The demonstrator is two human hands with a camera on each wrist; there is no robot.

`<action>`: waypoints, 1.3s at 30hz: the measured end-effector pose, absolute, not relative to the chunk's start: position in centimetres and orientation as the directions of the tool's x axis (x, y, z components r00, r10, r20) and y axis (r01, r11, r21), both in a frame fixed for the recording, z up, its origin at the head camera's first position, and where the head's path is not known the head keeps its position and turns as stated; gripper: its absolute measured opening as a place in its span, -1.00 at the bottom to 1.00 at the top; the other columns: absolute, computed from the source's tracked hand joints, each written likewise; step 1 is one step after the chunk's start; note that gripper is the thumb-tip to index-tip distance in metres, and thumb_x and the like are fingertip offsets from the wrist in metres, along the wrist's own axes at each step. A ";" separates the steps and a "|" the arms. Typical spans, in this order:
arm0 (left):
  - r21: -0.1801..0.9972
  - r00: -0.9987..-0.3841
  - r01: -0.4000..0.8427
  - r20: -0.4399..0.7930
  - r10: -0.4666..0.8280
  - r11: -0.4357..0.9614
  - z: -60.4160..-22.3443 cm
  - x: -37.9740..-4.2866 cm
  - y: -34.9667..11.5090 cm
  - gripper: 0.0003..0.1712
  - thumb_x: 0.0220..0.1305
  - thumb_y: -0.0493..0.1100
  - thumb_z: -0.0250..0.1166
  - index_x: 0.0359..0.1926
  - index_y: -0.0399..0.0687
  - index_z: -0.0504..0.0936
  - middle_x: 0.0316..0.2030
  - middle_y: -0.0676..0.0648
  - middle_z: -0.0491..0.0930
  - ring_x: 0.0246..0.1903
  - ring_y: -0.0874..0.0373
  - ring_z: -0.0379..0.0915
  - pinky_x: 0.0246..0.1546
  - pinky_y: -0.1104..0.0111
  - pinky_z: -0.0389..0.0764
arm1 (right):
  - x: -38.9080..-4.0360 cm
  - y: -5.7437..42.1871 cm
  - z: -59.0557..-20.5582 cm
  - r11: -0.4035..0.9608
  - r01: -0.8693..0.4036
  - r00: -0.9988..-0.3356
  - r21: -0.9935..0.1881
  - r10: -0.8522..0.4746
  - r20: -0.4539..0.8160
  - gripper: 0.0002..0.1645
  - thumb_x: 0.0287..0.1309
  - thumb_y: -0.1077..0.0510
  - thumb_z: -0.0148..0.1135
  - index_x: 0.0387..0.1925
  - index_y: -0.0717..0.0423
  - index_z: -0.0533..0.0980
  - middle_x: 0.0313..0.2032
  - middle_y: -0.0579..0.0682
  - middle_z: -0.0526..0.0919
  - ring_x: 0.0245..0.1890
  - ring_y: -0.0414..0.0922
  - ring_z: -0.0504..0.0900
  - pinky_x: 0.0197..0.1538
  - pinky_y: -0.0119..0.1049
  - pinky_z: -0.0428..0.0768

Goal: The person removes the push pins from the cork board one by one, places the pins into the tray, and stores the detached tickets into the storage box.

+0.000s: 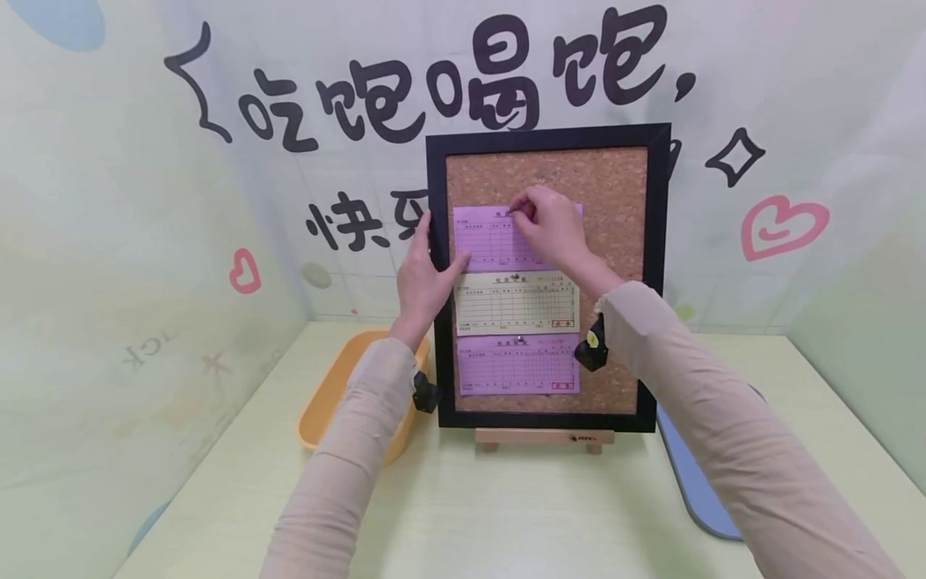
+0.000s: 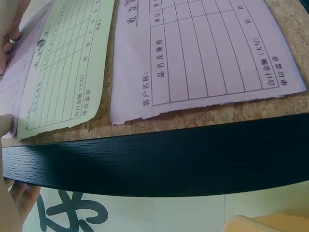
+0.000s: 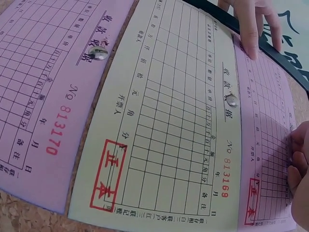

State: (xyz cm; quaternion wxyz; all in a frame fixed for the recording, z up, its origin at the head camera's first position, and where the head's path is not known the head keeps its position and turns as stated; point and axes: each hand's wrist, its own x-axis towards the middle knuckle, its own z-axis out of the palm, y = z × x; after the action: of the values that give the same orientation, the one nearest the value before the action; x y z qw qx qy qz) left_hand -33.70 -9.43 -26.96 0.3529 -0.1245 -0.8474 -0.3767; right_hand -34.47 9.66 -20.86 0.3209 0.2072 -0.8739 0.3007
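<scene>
A black-framed corkboard (image 1: 615, 193) stands upright with three printed receipt slips in a column: an upper pink slip (image 1: 481, 241), a pale yellow slip (image 1: 481, 307) and a lower pink slip (image 1: 514, 371). Round silver thumbtacks show on the yellow slip (image 3: 164, 111) and on the lower pink one. My left hand (image 1: 425, 281) grips the board's left edge, thumb on the upper slip and fingers behind the frame. At that slip's top middle, my right hand (image 1: 553, 225) pinches a small thumbtack, mostly hidden by the fingertips.
The board rests on a small wooden easel (image 1: 544, 437) on a pale table. To the left is a yellow plastic bin (image 1: 325, 394), partly behind my left forearm. A blue flat tray or board (image 1: 694, 482) lies at right, partly under my right forearm. A lettered wall sheet (image 1: 362, 32) hangs behind.
</scene>
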 end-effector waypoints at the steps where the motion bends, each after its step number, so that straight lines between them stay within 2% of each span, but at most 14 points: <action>1: 0.551 -0.721 0.476 0.691 -0.055 0.685 -27.0 -33.7 -9.4 -0.10 0.09 0.02 0.29 0.36 -0.06 0.05 0.28 -0.11 0.22 0.20 0.04 0.23 0.14 0.23 0.33 | -34.5 9.7 -20.9 0.733 -0.554 -0.710 -0.395 -0.167 0.684 -0.84 0.14 0.26 0.06 -0.28 0.21 0.54 -0.41 0.05 0.53 -0.42 -0.11 0.42 -0.33 -0.33 0.36; 12: 0.558 -0.724 0.478 0.687 -0.055 0.679 -26.8 -33.5 -9.4 -0.11 0.09 0.02 0.30 0.36 -0.06 0.07 0.28 -0.11 0.22 0.19 0.03 0.25 0.12 0.22 0.35 | -34.4 9.7 -20.8 0.736 -0.542 -0.727 -0.404 -0.170 0.666 -0.84 0.15 0.25 0.07 -0.27 0.21 0.54 -0.40 0.04 0.52 -0.41 -0.11 0.42 -0.34 -0.34 0.36; 23: 0.546 -0.717 0.479 0.695 -0.051 0.687 -26.9 -33.6 -9.6 -0.10 0.08 0.04 0.30 0.36 -0.09 0.07 0.30 -0.09 0.20 0.21 0.04 0.21 0.15 0.22 0.32 | -34.3 9.7 -19.5 0.775 -0.527 -0.775 -0.348 -0.270 0.572 -0.81 0.16 0.24 0.05 -0.24 0.22 0.54 -0.39 0.06 0.50 -0.40 -0.07 0.41 -0.31 -0.28 0.36; 39: 0.523 -0.710 0.471 0.703 -0.047 0.710 -27.1 -33.6 -9.4 -0.10 0.09 0.04 0.29 0.36 -0.09 0.06 0.29 -0.10 0.20 0.20 0.03 0.22 0.14 0.22 0.33 | -34.4 9.8 -19.7 0.770 -0.519 -0.784 -0.371 -0.256 0.565 -0.81 0.20 0.19 0.07 -0.25 0.21 0.54 -0.40 0.07 0.48 -0.39 -0.06 0.39 -0.31 -0.27 0.33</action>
State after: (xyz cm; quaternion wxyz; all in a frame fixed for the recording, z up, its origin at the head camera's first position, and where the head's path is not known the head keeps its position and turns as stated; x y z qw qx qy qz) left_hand -33.63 -9.44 -27.08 0.3599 -0.1246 -0.8517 -0.3599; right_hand -34.39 9.78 -19.68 0.2495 0.2138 -0.9070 0.2635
